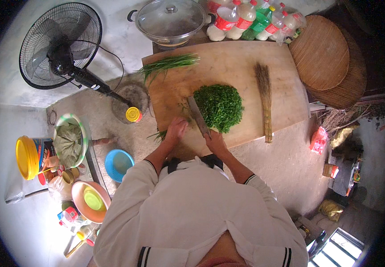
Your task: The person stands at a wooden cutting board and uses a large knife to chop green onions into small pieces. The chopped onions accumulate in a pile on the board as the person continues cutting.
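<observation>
A heap of finely chopped green leaves lies on the wooden board. My right hand grips the handle of a cleaver, whose broad blade lies along the left edge of the heap. To the left of the blade, my left hand is on or just over the board, its fingers close together; whether it holds anything cannot be told. A few green stalks show beside it at the board's left edge. A bundle of long green stalks lies at the upper left of the board.
A straw whisk broom lies right of the heap. Beyond the board are a lidded pan, filled plastic bottles and round woven trays. At left stand a black fan, a yellow-lidded tub and a blue basin.
</observation>
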